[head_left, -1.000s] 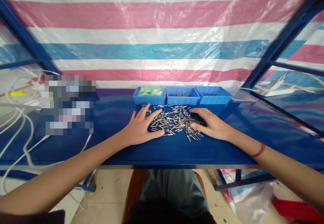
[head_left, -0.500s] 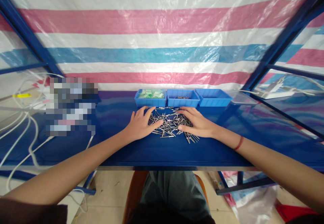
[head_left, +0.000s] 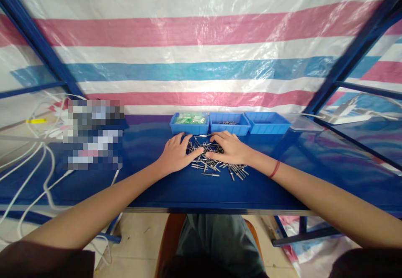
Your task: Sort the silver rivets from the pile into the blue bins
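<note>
A loose pile of silver pop rivets [head_left: 213,163] lies on the blue table. Cupped along the pile's left side is my left hand [head_left: 176,152], its thumb and fingers apart and the thumb tip on the rivets. My right hand [head_left: 230,149] rests over the pile's right part, palm down, thumb and fingers also spread. The two thumb tips are close together above the middle of the pile. Some rivets are hidden beneath my hands. A few lie loose at the near edge and just behind the fingers.
Behind the pile stand three blue bins in a row: one with green-and-clear plastic packets [head_left: 190,119], a middle bin [head_left: 230,130] with some rivets, and a right bin [head_left: 266,128]. White cables [head_left: 47,186] and blurred-out items are on the left. A clear plastic lid [head_left: 306,123] lies right of the bins.
My right hand has moved left over the pile, closer to my left hand. More rivets now show on its near right side. The camera view has shifted slightly.
</note>
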The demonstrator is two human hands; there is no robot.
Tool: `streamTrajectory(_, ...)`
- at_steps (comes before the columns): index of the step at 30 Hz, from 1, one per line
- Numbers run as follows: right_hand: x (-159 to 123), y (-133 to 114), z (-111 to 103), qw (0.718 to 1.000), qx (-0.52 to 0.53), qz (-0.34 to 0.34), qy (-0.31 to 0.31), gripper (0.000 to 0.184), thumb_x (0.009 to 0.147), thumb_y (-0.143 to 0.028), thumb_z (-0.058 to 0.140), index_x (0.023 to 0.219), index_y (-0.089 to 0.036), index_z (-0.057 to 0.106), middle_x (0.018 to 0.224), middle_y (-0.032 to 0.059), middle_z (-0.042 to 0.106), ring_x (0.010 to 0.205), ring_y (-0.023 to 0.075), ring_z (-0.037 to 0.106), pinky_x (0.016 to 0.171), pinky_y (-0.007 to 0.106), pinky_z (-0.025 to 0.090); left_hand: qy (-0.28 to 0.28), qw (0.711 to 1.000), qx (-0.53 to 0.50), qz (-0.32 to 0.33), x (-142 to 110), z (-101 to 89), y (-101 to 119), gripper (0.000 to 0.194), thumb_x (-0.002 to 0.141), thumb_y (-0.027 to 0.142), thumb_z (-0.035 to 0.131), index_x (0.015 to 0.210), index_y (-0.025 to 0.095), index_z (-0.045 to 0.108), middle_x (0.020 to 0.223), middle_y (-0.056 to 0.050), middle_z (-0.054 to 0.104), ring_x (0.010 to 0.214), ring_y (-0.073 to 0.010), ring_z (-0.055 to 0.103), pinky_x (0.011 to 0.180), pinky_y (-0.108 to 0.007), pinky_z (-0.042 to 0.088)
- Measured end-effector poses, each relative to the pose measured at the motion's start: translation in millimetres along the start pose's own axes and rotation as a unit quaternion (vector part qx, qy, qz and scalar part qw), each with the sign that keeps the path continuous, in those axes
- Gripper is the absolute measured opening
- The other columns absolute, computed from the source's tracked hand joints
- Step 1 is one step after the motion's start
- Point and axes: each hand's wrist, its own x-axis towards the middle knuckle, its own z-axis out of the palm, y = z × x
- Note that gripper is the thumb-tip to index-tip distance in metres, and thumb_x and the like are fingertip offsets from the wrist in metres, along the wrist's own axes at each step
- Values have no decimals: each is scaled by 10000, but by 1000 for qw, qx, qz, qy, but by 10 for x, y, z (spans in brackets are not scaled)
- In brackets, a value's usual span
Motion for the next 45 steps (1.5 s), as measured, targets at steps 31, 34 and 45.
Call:
streamTrajectory(31, -434, 109, -142, 999, 30, -6, -30, 831, 723, -694, 567, 1411, -261, 396, 1470, 138, 367, 1346, 386, 295, 1053, 620, 235, -131, 981, -27, 142, -98, -106, 51, 960, 716, 794, 440, 1486, 285, 173, 1559, -129, 135, 1418, -411, 87, 1082, -675, 56)
streamTrajectory(34, -530, 121, -85, 998, 26, 19, -58, 940, 687, -719, 581, 1456, -254, 306, 1498, 148, 312, 1377, 409, 226, 1066, 646, 197, -134, 980, -30, 146, -54, -79, 131, 960, 719, 792, 439, 1487, 285, 165, 1562, -136, 120, 1418, -411, 92, 1085, -668, 59)
streamTrajectory(45, -368, 108, 43, 993, 65, -43, 89, 243, 874, -268, 472, 1093, -172, 513, 1042, 114, 614, 955, 243, 555, 864, 416, 439, -12, 967, -107, 230, 125, 143, 468, 394, 903, 437, 442, 1194, 177, 494, 1224, -124, 501, 1148, -266, 474, 1030, -448, 374)
